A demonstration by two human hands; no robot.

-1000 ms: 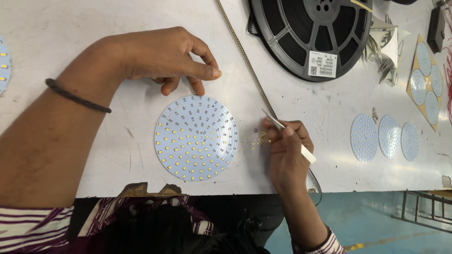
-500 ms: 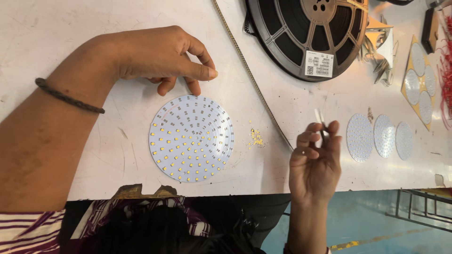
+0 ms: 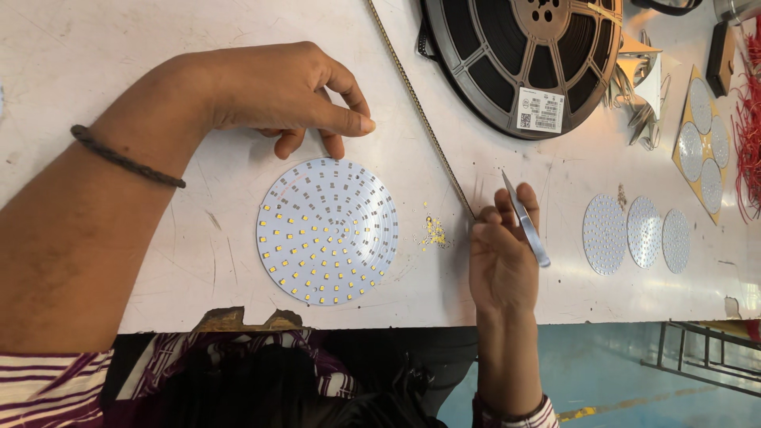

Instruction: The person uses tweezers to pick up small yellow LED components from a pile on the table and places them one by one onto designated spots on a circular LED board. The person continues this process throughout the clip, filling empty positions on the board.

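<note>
The right hand (image 3: 499,257) was seen palm-up near the front edge of the surface (image 3: 158,47), fingers curled around metal tweezers (image 3: 525,219), which were gripped between thumb and fingers with the tips pointed away toward the far edge. The left hand (image 3: 277,87) was held above the surface further back, thumb and forefinger pinched together and the other fingers bent down, two fingertips touching or nearly touching the far rim of the round white board (image 3: 327,231); whether anything small was pinched could not be told. A dark cord bracelet (image 3: 127,157) was worn on the left wrist.

The round white board lay flat between the two hands, close to the front edge, studded with rows of small yellow chips. A little heap of loose yellow chips (image 3: 434,231) was found just beside the board, between it and the right hand. A thin component tape (image 3: 420,119) ran diagonally from the far edge down to the right hand. A large black reel (image 3: 523,55) lay at the far edge, with three smaller round boards (image 3: 634,234) lined up toward the right edge and a yellow panel of round boards (image 3: 701,135) beyond them. Red wires (image 3: 745,127) were bunched at the right edge.
</note>
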